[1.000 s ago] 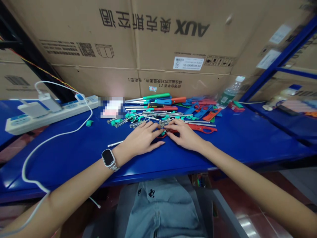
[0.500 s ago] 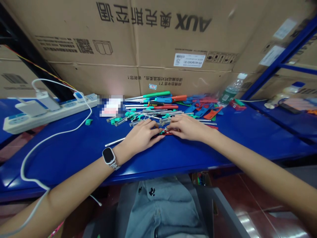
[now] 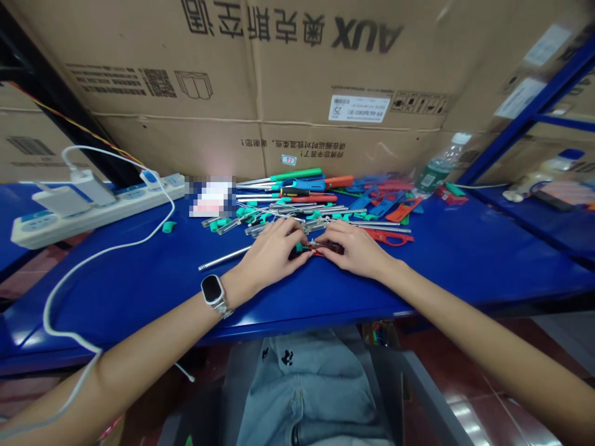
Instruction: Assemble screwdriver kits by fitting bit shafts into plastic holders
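Observation:
Both hands work close together near the middle of the blue table (image 3: 418,272). My left hand (image 3: 279,248), with a watch (image 3: 212,289) on its wrist, has its fingers closed round a red lighter body (image 3: 318,251) and a small green part (image 3: 300,247) in it. From under this hand a metal tube (image 3: 223,258) sticks out to the left. My right hand (image 3: 357,249) pinches the lighter's other end, where a dark brownish piece shows by the fingertips. The fingers hide most of the lighter. Just beyond the right hand lies a red handle shell (image 3: 393,238).
Behind the hands lie clear lighter tanks, green pieces, metal tubes, a screwdriver (image 3: 295,192) and finished-looking lighters with green (image 3: 297,175) and orange handles. Blue shells (image 3: 383,205) and a bottle (image 3: 434,173) stand right. A power strip (image 3: 125,204) with white cable lies left; cardboard (image 3: 297,74) stands behind.
My right hand has shifted a little toward me, uncovering the dark brownish piece and more of the red handle shell. My left hand stays at the lighter. The view has moved slightly.

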Motion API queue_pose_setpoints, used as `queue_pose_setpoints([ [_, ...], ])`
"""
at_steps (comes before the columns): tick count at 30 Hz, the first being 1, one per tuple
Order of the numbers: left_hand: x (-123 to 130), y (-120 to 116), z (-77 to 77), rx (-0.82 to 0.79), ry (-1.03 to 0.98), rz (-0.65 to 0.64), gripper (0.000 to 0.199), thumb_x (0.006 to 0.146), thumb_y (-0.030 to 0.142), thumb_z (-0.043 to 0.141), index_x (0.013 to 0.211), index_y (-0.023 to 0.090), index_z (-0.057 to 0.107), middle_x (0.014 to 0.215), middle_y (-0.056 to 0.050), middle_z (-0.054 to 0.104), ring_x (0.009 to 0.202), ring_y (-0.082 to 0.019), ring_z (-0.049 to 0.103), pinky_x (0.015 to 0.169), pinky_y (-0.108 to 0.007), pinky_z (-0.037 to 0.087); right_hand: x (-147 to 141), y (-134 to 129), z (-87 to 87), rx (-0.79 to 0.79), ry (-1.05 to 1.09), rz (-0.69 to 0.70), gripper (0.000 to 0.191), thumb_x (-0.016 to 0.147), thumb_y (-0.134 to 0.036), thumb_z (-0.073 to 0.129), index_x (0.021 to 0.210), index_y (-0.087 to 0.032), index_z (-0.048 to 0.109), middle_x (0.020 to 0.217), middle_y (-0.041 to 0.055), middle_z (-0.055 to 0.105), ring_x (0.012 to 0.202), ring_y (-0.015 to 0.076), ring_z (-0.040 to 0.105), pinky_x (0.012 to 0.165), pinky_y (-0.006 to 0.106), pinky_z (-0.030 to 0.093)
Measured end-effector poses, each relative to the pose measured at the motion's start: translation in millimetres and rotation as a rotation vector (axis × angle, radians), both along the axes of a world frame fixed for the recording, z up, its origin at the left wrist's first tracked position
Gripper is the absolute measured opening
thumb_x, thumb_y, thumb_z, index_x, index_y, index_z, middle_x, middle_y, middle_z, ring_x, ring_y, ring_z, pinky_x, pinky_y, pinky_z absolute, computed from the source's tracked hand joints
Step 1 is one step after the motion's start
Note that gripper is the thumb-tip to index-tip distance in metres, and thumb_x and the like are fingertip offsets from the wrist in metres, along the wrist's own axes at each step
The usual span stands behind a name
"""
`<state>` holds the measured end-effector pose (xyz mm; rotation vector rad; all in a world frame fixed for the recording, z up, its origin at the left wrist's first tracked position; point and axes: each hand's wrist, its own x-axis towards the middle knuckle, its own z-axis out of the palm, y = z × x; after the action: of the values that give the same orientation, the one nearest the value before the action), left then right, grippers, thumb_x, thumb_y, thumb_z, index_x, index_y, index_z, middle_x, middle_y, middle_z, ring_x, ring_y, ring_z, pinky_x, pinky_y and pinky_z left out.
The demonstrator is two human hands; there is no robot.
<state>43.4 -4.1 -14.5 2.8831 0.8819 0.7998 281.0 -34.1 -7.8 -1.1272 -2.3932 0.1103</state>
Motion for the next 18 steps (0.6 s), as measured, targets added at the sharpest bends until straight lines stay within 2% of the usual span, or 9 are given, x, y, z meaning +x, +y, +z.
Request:
queue_pose_setpoints([
  [5,-3,3,-2.3,0.003,-0.017,-0.062,0.027,0.105,0.04,0.058,0.102,0.017,0.072,0.11,-0.01,0.065,0.097,-0.024,0.061,0.088,-0.04,0.053,3,4,1.4,-0.035,0.0,0.06,0.015,0.102,-0.022,0.061,0.108,-0.019,0.075,0.102,0.0085,0.073,0.1,0.023,0.066,0.09,0.041,0.055],
  [11,-7,7,-3.7,0.062,0.01,-0.119,0.031,0.108,0.035,0.054,0.094,0.019,0.076,0.104,-0.009,0.068,0.095,-0.023,0.063,0.086,-0.039,0.055,5,6,13.7,-0.078,-0.103,0.069,0.019,0.103,-0.026,0.06,0.11,-0.021,0.077,0.105,0.0094,0.071,0.101,0.0241,0.067,0.091,0.042,0.055],
  [18,-8,7,-3.8,0.058,0.046,-0.123,0.029,0.107,0.039,0.055,0.105,0.017,0.074,0.107,-0.01,0.067,0.098,-0.024,0.063,0.088,-0.04,0.057,7,11,25.5,-0.143,-0.173,0.122,0.019,0.101,-0.024,0.062,0.11,-0.021,0.078,0.104,0.0098,0.07,0.095,0.0252,0.068,0.089,0.044,0.055],
])
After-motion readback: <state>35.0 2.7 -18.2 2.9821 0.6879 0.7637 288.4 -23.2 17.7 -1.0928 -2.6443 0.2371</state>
